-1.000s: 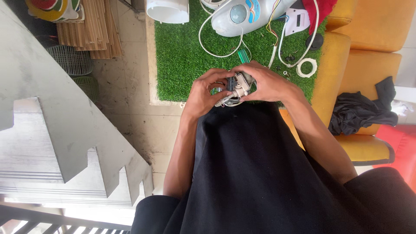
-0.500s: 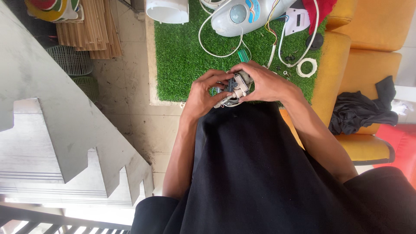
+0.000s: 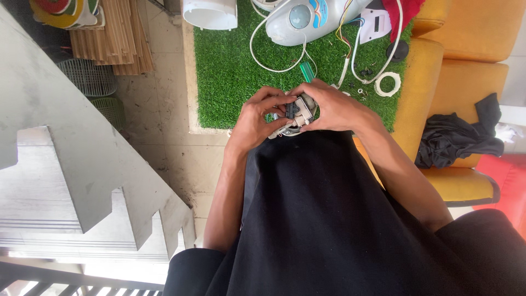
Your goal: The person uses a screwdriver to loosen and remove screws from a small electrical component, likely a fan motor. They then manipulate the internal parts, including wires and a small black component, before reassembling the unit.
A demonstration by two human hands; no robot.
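Observation:
Both hands meet over the near edge of a green turf mat, just above my black-clad lap. My left hand and my right hand together grip a small grey-and-white electrical part with a dark piece on top. Fingertips of both hands press on it, hiding most of its body. A white wire loops out under it. Beyond the hands lies a pale blue-grey appliance housing with coloured wires and a white cord trailing over the turf.
A green-handled tool, a white ring and small loose parts lie on the turf. A white round tub stands at the far left corner. Yellow cushions with a black cloth are to the right. Wooden slats and a concrete stair sit left.
The hands stay on the small part. Only slight finger shifts show; nothing else has moved.

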